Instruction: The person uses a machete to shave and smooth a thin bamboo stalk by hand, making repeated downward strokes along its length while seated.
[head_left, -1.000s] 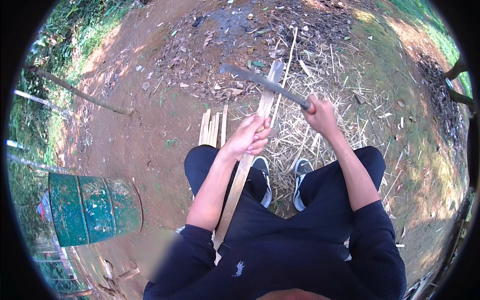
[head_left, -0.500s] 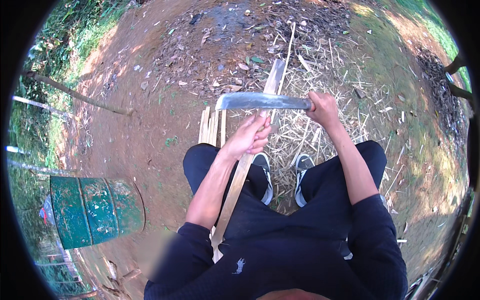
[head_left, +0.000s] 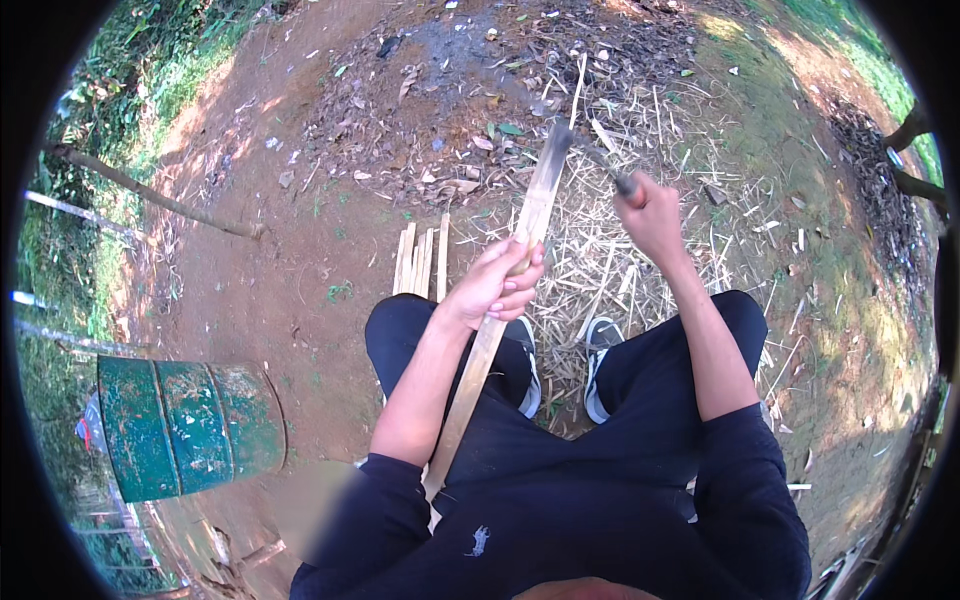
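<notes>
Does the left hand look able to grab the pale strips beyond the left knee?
Probably not: the left hand is closed around a long wooden piece. The pale strips look close by, upper ends uncovered, so that grip seems the main obstacle.

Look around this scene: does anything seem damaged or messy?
Yes. The green drum at left looks worn, its paint patchy and scuffed. Pale wood shavings litter the ground ahead, untidy because they point every which way.

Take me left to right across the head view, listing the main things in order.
Green weathered metal drum, pale thin wooden sticks, bare left hand gripping a long flat wooden strip, bare right hand holding a metal-bladed knife, dark leaf litter at far right.
</notes>
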